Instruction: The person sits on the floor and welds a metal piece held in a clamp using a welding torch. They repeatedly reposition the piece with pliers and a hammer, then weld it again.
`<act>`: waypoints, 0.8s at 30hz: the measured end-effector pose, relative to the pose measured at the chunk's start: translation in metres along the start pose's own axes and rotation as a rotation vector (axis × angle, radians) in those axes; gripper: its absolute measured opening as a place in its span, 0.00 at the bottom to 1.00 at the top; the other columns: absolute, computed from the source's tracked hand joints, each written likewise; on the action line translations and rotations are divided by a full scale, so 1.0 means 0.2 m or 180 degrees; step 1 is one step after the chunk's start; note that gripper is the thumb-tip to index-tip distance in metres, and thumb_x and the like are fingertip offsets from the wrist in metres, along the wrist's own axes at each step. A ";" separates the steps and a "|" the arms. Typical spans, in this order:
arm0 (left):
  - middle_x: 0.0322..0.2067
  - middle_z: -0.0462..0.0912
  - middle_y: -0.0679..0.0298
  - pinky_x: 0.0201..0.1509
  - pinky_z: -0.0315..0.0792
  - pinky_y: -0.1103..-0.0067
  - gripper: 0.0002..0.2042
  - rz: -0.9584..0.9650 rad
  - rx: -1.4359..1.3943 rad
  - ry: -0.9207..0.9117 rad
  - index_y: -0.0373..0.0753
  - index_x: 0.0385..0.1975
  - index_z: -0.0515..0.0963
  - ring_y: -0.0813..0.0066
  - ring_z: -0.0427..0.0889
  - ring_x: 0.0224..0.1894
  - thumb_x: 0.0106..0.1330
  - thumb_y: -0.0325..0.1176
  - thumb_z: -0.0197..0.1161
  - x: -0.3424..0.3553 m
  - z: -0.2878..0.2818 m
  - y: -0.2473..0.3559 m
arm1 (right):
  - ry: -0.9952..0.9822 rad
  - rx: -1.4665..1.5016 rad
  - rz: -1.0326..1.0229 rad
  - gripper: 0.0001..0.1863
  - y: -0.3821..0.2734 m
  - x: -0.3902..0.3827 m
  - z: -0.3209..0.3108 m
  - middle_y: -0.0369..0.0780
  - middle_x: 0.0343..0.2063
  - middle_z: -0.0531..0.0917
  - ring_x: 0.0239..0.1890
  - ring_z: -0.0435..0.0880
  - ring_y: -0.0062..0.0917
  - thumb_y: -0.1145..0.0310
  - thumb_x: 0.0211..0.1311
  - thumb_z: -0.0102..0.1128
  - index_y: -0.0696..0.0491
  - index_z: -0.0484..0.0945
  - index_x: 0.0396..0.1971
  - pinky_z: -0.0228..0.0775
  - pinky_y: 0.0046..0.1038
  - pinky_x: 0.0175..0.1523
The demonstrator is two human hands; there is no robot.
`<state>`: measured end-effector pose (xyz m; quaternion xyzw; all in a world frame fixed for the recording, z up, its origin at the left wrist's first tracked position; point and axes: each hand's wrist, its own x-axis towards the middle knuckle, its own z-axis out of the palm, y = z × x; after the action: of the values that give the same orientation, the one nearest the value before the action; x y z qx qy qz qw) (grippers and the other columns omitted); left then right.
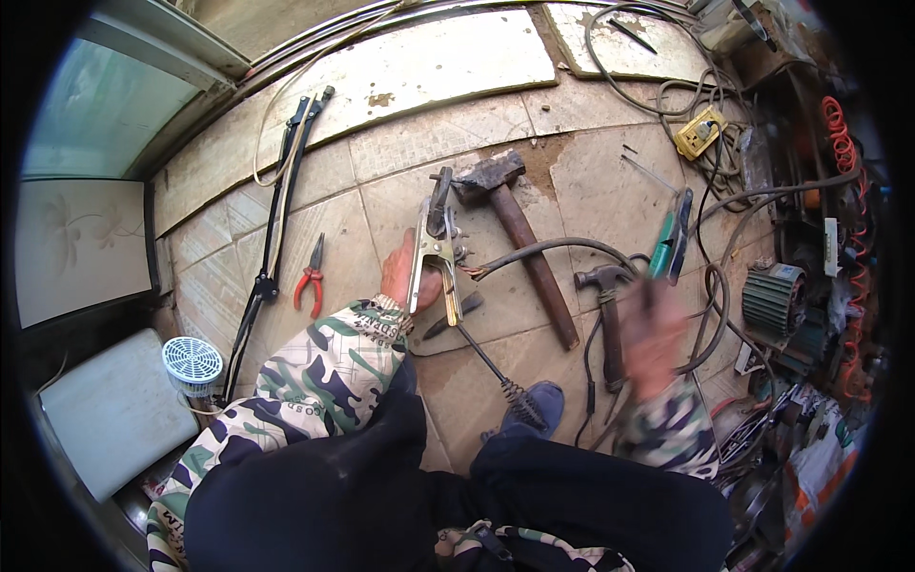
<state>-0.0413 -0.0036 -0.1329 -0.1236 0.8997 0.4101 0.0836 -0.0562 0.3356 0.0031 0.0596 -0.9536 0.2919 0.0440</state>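
Note:
My left hand (396, 271) is closed on a brass-coloured welding ground clamp (437, 259). A thick cable (534, 250) with bare copper strands at its end meets the clamp. Beneath it lies a chipping hammer (484, 356) with a coiled-spring handle, its handle end by my shoe (546, 402). My right hand (654, 338) is smeared by motion, so its fingers cannot be read. It is nearest to a claw hammer (610, 319) on the floor. Between my hands rests a sledgehammer (534, 248) with a brown wooden handle.
Red-handled pliers (310, 276) and a long black folding frame (276, 229) lie on the left. A stool-like pale box (114, 410) and a white round basket (192, 362) stand nearby. At right are a green-handled tool (663, 246), a yellow socket block (700, 132), tangled cables and a motor (773, 296).

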 end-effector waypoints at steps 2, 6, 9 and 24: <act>0.30 0.84 0.40 0.42 0.78 0.53 0.23 0.0083 -0.0045 0.0094 0.31 0.46 0.69 0.36 0.85 0.37 0.59 0.38 0.69 0.00 0.02 0.01 | -0.1670 -0.0334 -0.0214 0.16 -0.14 -0.27 0.13 0.50 0.29 0.79 0.30 0.83 0.45 0.61 0.62 0.67 0.59 0.76 0.36 0.75 0.41 0.34; 0.28 0.82 0.38 0.41 0.76 0.51 0.22 -0.0040 0.0160 0.0023 0.29 0.44 0.68 0.32 0.83 0.35 0.58 0.37 0.67 0.01 0.01 0.06 | -0.2698 -0.0835 -0.0426 0.16 -0.23 -0.64 0.34 0.47 0.33 0.80 0.34 0.85 0.42 0.61 0.61 0.66 0.58 0.76 0.40 0.79 0.40 0.39; 0.28 0.82 0.37 0.40 0.75 0.50 0.21 0.0004 0.0069 0.0082 0.28 0.43 0.68 0.32 0.82 0.35 0.57 0.35 0.66 0.00 0.04 0.00 | -0.2317 -0.0872 -0.0379 0.16 -0.17 -0.71 0.35 0.47 0.34 0.80 0.34 0.84 0.41 0.65 0.60 0.64 0.58 0.76 0.44 0.79 0.40 0.39; 0.29 0.81 0.40 0.42 0.77 0.52 0.25 -0.0275 0.0272 -0.0171 0.28 0.46 0.66 0.34 0.82 0.36 0.50 0.32 0.68 -0.01 -0.01 0.05 | -0.1855 0.1802 0.1137 0.09 -0.29 -0.16 -0.05 0.39 0.17 0.78 0.19 0.78 0.23 0.73 0.68 0.63 0.64 0.79 0.40 0.69 0.30 0.26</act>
<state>-0.0428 0.0011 -0.1232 -0.1475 0.9077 0.3705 0.1306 -0.0160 0.2954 0.0395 -0.0167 -0.8040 0.5155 -0.2959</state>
